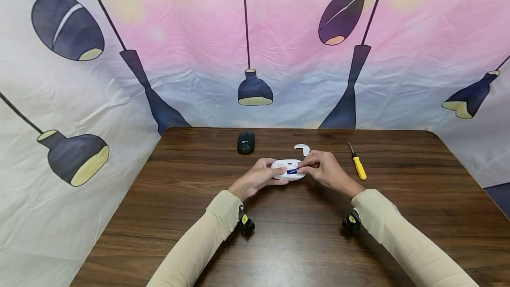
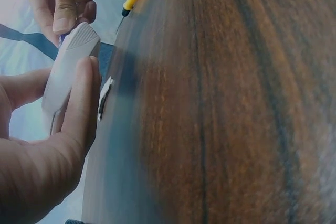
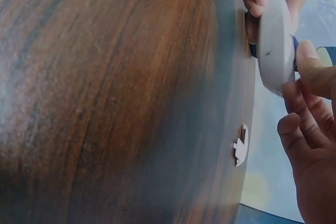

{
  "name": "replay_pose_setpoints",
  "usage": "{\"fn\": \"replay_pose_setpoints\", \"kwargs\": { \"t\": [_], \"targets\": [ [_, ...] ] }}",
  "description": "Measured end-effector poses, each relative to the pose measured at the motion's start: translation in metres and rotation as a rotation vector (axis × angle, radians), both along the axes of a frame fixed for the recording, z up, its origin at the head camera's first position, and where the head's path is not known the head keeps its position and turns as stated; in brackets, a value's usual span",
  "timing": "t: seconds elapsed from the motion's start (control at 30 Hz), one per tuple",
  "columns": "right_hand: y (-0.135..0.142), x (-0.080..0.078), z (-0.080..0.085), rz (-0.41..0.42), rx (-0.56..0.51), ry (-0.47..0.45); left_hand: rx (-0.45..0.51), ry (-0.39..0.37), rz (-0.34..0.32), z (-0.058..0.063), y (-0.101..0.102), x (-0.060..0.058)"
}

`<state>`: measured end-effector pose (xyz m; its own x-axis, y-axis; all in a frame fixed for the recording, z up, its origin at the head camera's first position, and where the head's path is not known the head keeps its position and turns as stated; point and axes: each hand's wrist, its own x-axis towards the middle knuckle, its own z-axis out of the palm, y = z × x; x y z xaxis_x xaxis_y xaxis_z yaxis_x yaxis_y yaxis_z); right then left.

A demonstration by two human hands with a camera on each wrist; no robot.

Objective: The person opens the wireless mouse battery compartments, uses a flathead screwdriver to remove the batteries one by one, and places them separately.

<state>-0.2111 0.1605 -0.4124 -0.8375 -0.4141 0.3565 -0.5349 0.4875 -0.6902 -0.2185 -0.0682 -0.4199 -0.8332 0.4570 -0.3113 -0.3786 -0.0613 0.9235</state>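
Underside up, a white computer mouse is held above the table by my left hand, fingers and thumb at its sides. A blue battery lies at the mouse's underside. My right hand pinches the battery's right end between thumb and fingertips. In the left wrist view the mouse stands edge-on, and only a sliver of blue shows under the right thumb. From the right wrist view the mouse hides most of the battery. Behind the right hand lies a white curved battery cover.
On the wooden table, a black mouse sits near the back edge. A screwdriver with a yellow handle lies to the right of my right hand. A printed cloth hangs behind the table.
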Motion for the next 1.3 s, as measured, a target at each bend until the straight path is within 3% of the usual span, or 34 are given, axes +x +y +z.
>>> {"fn": "replay_pose_setpoints", "kwargs": {
  "t": [0.37,0.8,1.0,1.3],
  "targets": [
    [0.002,-0.001,0.003,-0.008,0.003,0.018,0.013,-0.001,0.011,-0.004,-0.001,-0.002],
    [0.008,0.001,0.007,-0.052,0.055,-0.057,0.012,-0.011,0.010,-0.002,-0.003,0.000],
    [0.010,0.001,0.007,-0.045,0.055,-0.041,0.010,-0.011,0.007,-0.002,-0.004,0.000],
    [0.019,-0.001,0.012,-0.100,0.061,-0.013,0.020,-0.021,0.020,-0.004,-0.004,-0.002]
  ]
}}
